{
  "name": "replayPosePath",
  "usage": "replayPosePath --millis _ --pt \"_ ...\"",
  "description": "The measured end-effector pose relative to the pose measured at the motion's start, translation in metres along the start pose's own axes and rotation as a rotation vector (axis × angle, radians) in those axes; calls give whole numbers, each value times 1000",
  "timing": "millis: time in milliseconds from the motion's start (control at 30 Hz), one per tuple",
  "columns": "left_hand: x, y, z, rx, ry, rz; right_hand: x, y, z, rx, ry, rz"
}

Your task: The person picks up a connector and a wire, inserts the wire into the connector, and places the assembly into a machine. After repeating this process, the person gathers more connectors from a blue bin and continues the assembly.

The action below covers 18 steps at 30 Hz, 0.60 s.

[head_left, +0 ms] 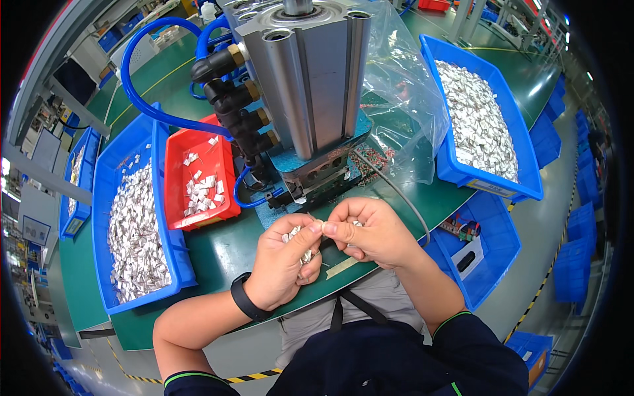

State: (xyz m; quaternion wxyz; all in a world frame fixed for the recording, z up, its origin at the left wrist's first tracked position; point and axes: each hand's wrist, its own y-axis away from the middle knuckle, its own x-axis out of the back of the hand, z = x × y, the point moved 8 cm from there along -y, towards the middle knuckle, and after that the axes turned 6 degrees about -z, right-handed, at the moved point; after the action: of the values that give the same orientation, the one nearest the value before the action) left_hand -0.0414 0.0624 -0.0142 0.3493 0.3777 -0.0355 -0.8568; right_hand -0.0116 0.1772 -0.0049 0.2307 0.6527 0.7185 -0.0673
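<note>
Close together at the table's front edge, below the press, my two hands meet at the thumb and finger tips. My left hand (281, 264) is closed round several small white block-shaped parts with thin wire leads (306, 256). More of the same white parts (357, 223) show in my right hand (378, 231), whose fingers are also closed. The thumbs and forefingers pinch at one spot; what lies between them is mostly hidden. Just beyond my hands stands a pneumatic press (300, 79) with a grey metal cylinder body and a blue base.
Blue bins of white parts stand left (181, 257) and right (432, 49). A red tray (174, 148) holds a few more. Blue air hoses (142, 109), a grey cable (396, 188) and a clear plastic bag (406, 86) surround the press. A lower blue bin (495, 257) sits right.
</note>
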Motion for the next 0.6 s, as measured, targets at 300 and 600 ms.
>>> replayPosePath --millis 300,600 --pt "-1 0 1 8 3 11 -1 0 1 3 -6 -22" --pt "0 2 0 11 46 39 -2 0 3 2 17 -39"
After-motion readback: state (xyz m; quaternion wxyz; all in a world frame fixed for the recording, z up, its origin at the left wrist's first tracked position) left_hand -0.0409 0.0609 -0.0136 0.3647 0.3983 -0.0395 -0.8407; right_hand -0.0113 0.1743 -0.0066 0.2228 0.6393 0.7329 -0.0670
